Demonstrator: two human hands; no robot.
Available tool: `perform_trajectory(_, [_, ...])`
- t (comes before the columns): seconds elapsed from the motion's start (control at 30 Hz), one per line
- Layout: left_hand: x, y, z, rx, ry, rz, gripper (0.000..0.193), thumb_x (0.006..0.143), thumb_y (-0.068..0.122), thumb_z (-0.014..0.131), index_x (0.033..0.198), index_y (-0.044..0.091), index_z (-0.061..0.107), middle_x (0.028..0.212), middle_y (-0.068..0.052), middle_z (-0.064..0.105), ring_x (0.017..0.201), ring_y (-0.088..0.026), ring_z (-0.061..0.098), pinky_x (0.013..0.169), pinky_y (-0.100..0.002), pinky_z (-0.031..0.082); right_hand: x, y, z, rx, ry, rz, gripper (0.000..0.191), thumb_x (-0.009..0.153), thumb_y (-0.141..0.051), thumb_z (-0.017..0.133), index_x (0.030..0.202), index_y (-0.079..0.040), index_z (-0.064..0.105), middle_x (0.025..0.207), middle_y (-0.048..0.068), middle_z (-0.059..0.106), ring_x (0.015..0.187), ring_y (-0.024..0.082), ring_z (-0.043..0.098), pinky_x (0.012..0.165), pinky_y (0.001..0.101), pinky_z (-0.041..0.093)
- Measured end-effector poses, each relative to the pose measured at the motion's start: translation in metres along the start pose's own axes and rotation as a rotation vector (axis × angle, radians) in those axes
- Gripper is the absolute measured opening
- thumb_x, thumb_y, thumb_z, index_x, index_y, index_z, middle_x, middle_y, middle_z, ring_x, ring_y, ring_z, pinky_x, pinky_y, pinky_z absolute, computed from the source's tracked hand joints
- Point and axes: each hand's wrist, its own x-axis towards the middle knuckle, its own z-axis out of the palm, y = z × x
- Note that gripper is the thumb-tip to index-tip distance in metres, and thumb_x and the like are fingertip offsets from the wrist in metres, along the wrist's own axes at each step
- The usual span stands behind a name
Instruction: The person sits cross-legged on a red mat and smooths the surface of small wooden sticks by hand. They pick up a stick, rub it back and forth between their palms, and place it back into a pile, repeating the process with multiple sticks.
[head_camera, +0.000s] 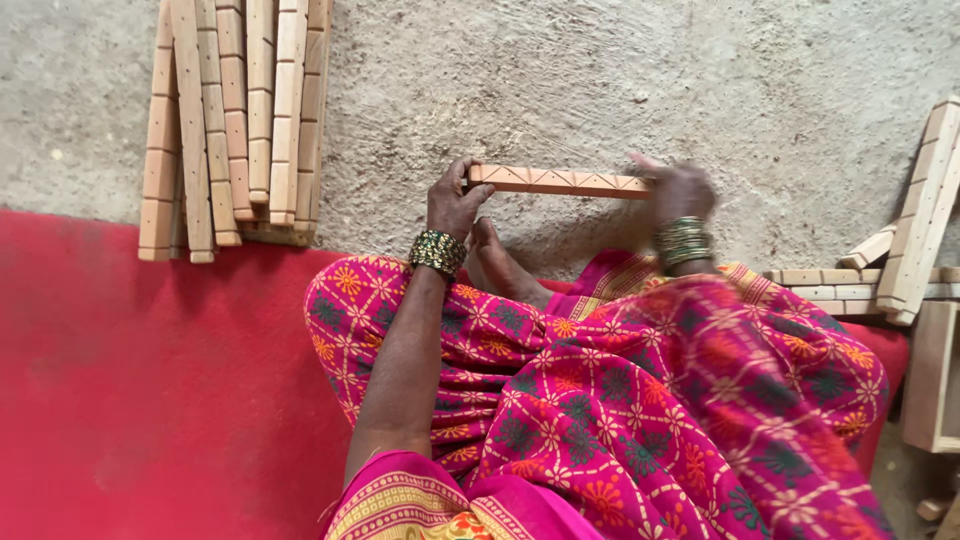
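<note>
Head view: left hand (455, 203) and right hand (680, 190) clamp the ends of a carved wooden strip (558, 181) above the foot (500, 262); stacked strips (235, 120) lie left, more strips (905, 250) right.

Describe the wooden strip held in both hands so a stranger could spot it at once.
Start at the grey floor just beyond the red mat and the pink patterned lap. There the strip lies level between the left hand and right hand. Unlike the stacked strips at upper left, it is alone, off the floor, with a zigzag pattern.
</note>
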Motion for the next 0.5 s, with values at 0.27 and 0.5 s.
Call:
perform_trajectory(0.27, [-0.001, -0.012, -0.001, -0.05, -0.024, -0.062, 0.031, 0.083, 0.012, 0.079, 0.112, 0.008, 0.069, 0.101, -0.005, 0.077, 0.089, -0.011, 0.073, 0.08, -0.027, 0.06, -0.008, -0.215, -0.054, 0.162, 0.088, -0.413, 0.011, 0.098, -0.021, 0.068, 0.091, -0.014, 0.074, 0.08, 0.004, 0.063, 0.078, 0.02, 0.062, 0.067, 0.0397, 0.053])
perform_trajectory(0.5, [0.001, -0.02, 0.005, -0.098, -0.004, -0.037, 0.037, 0.079, 0.008, 0.081, 0.114, 0.007, 0.069, 0.099, -0.005, 0.076, 0.088, -0.01, 0.071, 0.079, -0.025, 0.06, -0.016, -0.139, -0.028, 0.162, 0.231, -0.488, 0.026, 0.083, -0.01, 0.065, 0.105, -0.02, 0.076, 0.087, 0.007, 0.062, 0.084, 0.024, 0.061, 0.07, 0.0423, 0.052])
